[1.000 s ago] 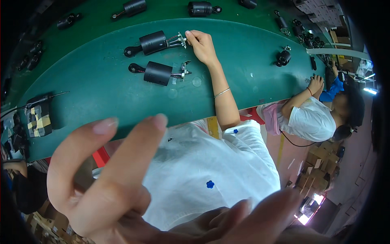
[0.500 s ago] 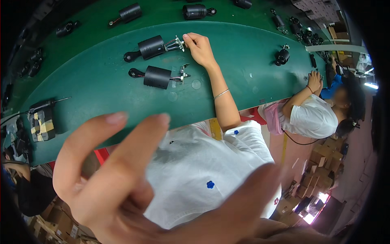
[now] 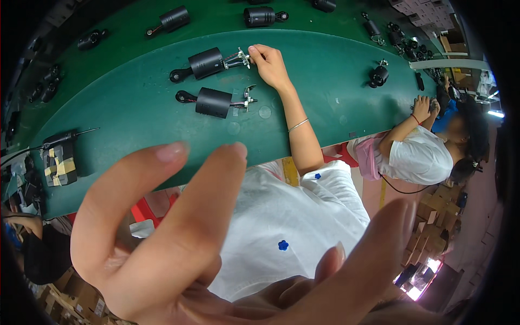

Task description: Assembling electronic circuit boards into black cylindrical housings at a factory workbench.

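Head view, looking down over the green table (image 3: 336,103).

**Hands.** L hand (image 3: 179,254) is raised very close to the lens. Its fingers are spread and hold nothing, with the nails facing the camera. R hand (image 3: 269,65) reaches to the far side of the table. Its fingertips pinch the metal fitting (image 3: 242,56) at the right end of the far black cylinder (image 3: 206,63), and a thin bracelet (image 3: 298,125) sits on the forearm.

**Edges & room.**
- The near black cylinder (image 3: 213,102) lies just beside the far one. They are apart and roughly parallel, each with its fitting end pointing right.
- There is bare green surface right of the R hand as far as a small black part (image 3: 378,75), and more between the cylinders and the table's near edge.
- A block taped yellow and black (image 3: 59,165) sits at the left, close to the near edge.
- More dark cylinders (image 3: 260,16) lie on the far strip of the table.
- At the right end, a co-worker in white (image 3: 420,157) has both hands on the table edge, well apart from the R hand.

**Hidden / unclear.**
- The L hand blocks most of the lower frame, incl. part of the white shirt (image 3: 271,216) and whatever lies below it.
- The L wrist is cut off at the bottom rim.
- Can't tell what the co-worker's hands hold.
- Items along the far-left rim are dark and bent by the lens, so they are not readable.
- The wiring at the fittings is too small to make out.
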A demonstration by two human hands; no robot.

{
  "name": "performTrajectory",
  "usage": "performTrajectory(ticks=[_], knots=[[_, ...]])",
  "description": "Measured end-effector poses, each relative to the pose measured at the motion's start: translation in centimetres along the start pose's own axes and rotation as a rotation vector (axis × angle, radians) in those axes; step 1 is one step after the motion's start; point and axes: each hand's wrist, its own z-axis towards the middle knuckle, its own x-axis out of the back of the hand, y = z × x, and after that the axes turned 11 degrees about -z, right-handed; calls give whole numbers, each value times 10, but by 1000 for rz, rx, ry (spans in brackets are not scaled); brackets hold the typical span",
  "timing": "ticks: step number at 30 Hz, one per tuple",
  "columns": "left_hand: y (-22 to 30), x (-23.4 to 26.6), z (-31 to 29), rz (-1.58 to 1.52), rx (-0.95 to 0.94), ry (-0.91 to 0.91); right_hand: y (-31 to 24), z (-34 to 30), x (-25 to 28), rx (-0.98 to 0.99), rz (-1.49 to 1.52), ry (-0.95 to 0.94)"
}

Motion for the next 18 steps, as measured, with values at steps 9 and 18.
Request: performTrajectory(ticks=[9,18], knots=[[0,-5,-1,-6,-6,15,2,-1,0,16,-8,21],[-53,19,-32,199,-129,52,1,-1,-5,19,14,29]])
